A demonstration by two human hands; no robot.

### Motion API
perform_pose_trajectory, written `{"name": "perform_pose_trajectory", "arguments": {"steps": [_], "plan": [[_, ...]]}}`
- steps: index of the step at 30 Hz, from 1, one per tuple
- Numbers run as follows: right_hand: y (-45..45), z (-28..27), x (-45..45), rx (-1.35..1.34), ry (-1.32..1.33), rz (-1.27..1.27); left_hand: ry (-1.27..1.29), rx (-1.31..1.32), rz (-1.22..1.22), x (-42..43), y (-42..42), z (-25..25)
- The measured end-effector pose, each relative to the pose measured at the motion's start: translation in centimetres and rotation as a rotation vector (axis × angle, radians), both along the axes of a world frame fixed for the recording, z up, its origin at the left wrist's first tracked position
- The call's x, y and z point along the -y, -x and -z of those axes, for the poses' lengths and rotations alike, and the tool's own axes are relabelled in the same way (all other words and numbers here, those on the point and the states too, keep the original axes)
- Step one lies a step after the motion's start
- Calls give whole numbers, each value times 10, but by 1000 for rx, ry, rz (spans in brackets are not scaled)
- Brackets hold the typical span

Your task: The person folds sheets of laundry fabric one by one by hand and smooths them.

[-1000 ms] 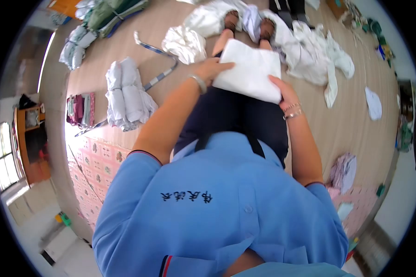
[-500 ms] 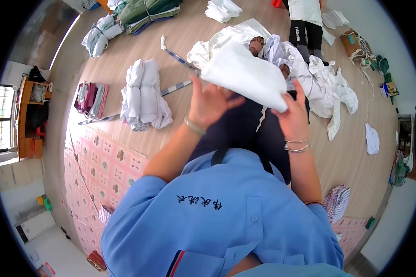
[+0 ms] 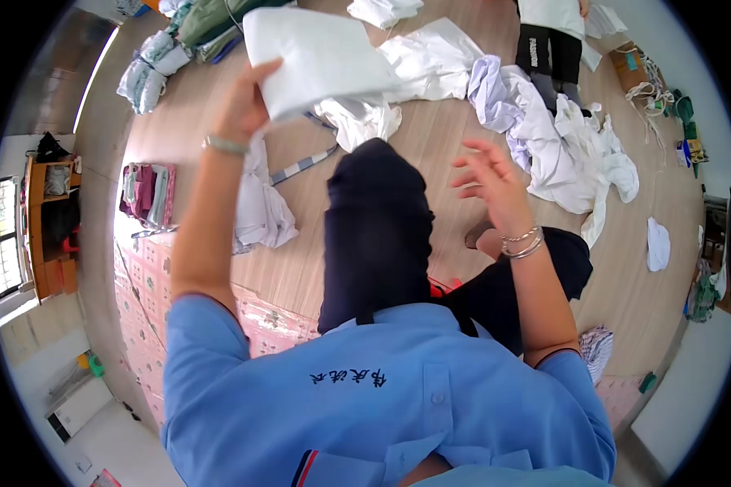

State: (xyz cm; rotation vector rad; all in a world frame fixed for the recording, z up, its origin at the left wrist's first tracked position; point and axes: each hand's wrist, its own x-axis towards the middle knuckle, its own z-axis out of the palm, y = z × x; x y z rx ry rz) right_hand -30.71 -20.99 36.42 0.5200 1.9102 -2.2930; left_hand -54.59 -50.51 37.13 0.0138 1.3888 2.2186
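Head view: folded white cloth in your left hand, loose white pieces on the floor

The cloth you hold looks flat and squared, so its folding seems done; it is not yet laid down. Other work looks finished too: a white stack at the far edge, a maroon and grey stack on your left, and a white bundle partly hidden behind your left forearm. The loose white pieces, spread crumpled in front and toward your right, appear still unfolded.

Your left hand grips the cloth by its left edge, thumb on the upper face; the other fingers are mostly hidden beneath. The cloth is out ahead on your left, apparently raised above the floor. Your right hand holds nothing: its fingers are parted and slightly bent, in the air over your right side, apart from the cloth.
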Motion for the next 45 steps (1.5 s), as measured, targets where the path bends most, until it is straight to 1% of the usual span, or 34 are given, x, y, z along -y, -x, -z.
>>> {"name": "perform_pose_trajectory", "arguments": {"steps": [2, 4, 5, 7, 9, 11, 12, 14, 15, 17, 18, 19, 20, 21, 22, 23, 24, 26, 27, 28, 29, 30, 31, 33, 34, 36, 37, 38, 39, 40, 41, 42, 44, 45], "plan": [[8, 40, -32, 116, -13, 79, 86, 29, 60, -13, 59, 32], [17, 71, -49, 230, -104, 171, 230, -71, 198, -30, 112, 54], [28, 88, -54, 250, -93, 173, 240, -52, 205, -41, 142, 67], [39, 115, -58, 361, -127, 151, 299, -161, 426, -58, 187, 88], [51, 148, -60, 373, -130, 105, 312, -130, 433, -71, 219, 101], [66, 188, -60, 457, -120, 7, 303, -130, 310, -78, 249, 120], [73, 207, -57, 489, -113, -32, 306, -113, 310, -73, 265, 138], [90, 242, -44, 494, -105, -77, 906, -318, -30, -55, 299, 180], [99, 259, -35, 484, -99, -111, 914, -306, -27, -53, 307, 201], [123, 305, -16, 363, -205, -139, 1338, -369, -138, -44, 307, 258], [139, 319, 1, 356, -272, -71, 1223, -813, 19, -25, 314, 346], [154, 331, 12, 345, -340, 0, 1260, -750, 431, -62, 254, 320], [168, 347, 15, 345, -331, 0, 1267, -883, 525, -71, 202, 329], [180, 363, 16, 354, -286, -151, 1373, -1286, 713, -86, 159, 310], [189, 370, 17, 355, -243, -303, 1475, -1309, 777, -85, 151, 320], [192, 367, 16, 347, -238, -307, 1578, -1329, 843, -80, 145, 328], [195, 356, 9, 379, -206, -332, 1582, -1337, 833, -81, 148, 321], [187, 322, -11, 410, -185, -356, 1371, -915, 608, -83, 150, 295], [181, 295, -24, 432, -347, -306, 1372, -930, 589, -92, 139, 269], [176, 257, -32, 430, -517, -242, 1110, -981, 488, -108, 111, 220], [171, 226, -35, 95, -736, -60, 844, -1024, 396, -123, 90, 179], [163, 209, -36, -213, -922, 116, 782, -983, 444, -132, 77, 164], [159, 170, -35, -236, -934, 126, 717, -960, 482, -141, 63, 140], [154, 78, -31, -591, -1029, 3, 577, -1199, 653, -166, 26, 74], [146, 52, -34, -608, -1044, 10, 571, -1221, 641, -173, 14, 50], [121, 13, -52, -771, -1069, 84, 437, -1443, 536, -182, -16, 12], [108, -6, -68, -796, -1129, -1, 569, -1454, 429, -185, -29, -2], [90, -27, -70, -684, -982, 31, 561, -1518, 233, -187, -36, -11], [67, -56, -64, -524, -951, 85, 617, -1542, 108, -189, -55, -30], [35, -58, -68, -650, -1017, 122, 519, -1598, 99, -191, -82, -33], [53, -100, -71, -692, -1157, 149, 744, -1363, -53, -202, -83, -45], [46, -103, -72, -663, -1223, 141, 686, -1417, -110, -204, -85, -45], [22, -145, -76, -717, -1165, 155, 651, -1395, -125, -207, -93, -39], [12, -160, -86, -740, -1231, 330, 634, -1362, -145, -206, -91, -34]]}}
